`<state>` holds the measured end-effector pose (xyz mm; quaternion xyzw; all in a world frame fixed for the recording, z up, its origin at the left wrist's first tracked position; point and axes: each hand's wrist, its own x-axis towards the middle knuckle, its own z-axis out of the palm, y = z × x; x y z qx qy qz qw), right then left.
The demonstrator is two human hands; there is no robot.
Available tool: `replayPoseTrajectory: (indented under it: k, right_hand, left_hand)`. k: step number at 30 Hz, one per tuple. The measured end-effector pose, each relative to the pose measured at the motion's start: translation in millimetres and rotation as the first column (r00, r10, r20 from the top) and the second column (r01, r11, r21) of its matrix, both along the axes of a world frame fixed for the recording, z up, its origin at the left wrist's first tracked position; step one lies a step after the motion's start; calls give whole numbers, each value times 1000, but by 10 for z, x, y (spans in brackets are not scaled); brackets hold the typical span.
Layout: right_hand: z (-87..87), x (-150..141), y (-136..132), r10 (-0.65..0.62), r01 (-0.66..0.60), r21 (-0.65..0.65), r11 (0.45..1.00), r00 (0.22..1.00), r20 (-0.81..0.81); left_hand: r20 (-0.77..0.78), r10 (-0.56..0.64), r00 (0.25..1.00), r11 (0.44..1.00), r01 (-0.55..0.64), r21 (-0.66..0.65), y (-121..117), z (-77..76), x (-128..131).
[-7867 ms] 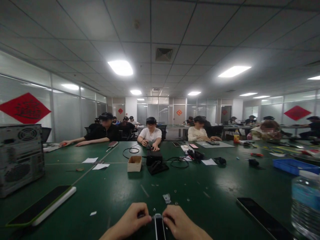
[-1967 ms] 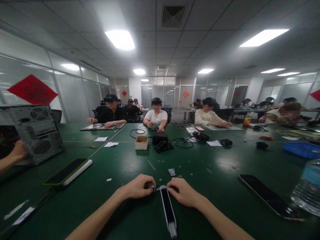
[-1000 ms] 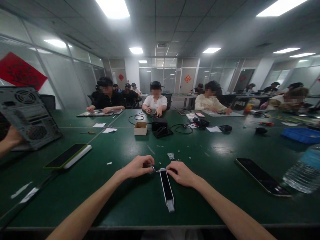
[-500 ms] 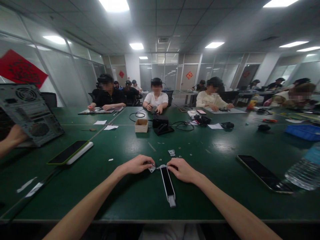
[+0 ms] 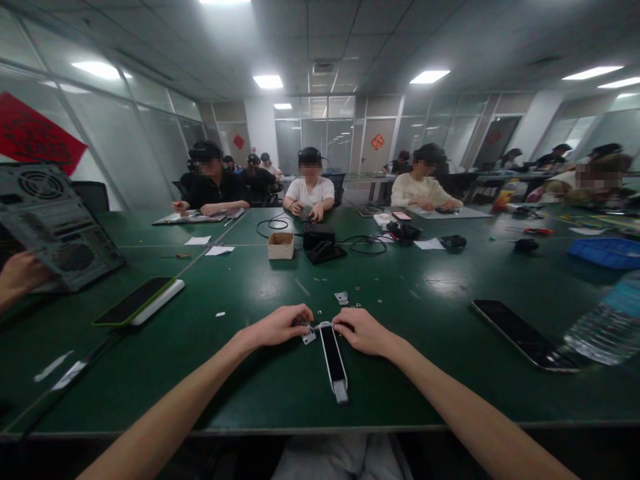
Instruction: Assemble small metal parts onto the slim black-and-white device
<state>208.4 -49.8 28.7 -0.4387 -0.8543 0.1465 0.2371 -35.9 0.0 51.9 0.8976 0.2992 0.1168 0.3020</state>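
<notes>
A long narrow black strip with a pale frame [image 5: 333,362] lies on the green table [image 5: 250,373], pointing toward me. My right hand [image 5: 361,331] is closed around its far end. My left hand [image 5: 283,325] is closed just left of that end, pinching a small silver bracket [image 5: 309,337] against it. A second small metal bracket [image 5: 342,297] and tiny washers [image 5: 358,306] lie just beyond my hands.
A phone on a white block [image 5: 138,301] sits left, another phone [image 5: 523,333] right, a water bottle [image 5: 605,323] at the far right. A computer case [image 5: 47,227] held by another person's hand [image 5: 17,276] is at left. Cardboard box [image 5: 281,245], black device [image 5: 322,243], blue tray [image 5: 605,252]; several people sit opposite.
The camera has tilted down, so more of my arms and the table's near edge show. My hands stay at the strip's far end; the silver bracket now shows below my left fingers.
</notes>
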Motion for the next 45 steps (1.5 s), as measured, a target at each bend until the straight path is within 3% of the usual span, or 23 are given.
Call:
replayPoseTrajectory:
  k: [7, 16, 25, 38, 45]
  right_hand:
    - [-8, 9, 4, 5, -5, 8, 1000, 1000, -16]
    - [-2, 11, 2, -18, 18, -7, 1000, 999, -27]
    - [-57, 18, 40, -13, 14, 36, 999, 999, -40]
    - [0, -35, 3, -20, 21, 27, 999, 1000, -17]
    - [-6, -4, 6, -13, 13, 44, 999, 1000, 10]
  left_hand:
    - [75, 70, 995, 997, -71, 9, 42, -83, 1]
    - [144, 49, 988, 993, -63, 97, 30, -122, 49]
    - [54, 25, 998, 976, -36, 213, -64, -47, 89]
    - [-44, 5, 999, 982, 3, 190, -84, 10, 6]
    - [-97, 39, 995, 967, -12, 256, -51, 67, -63]
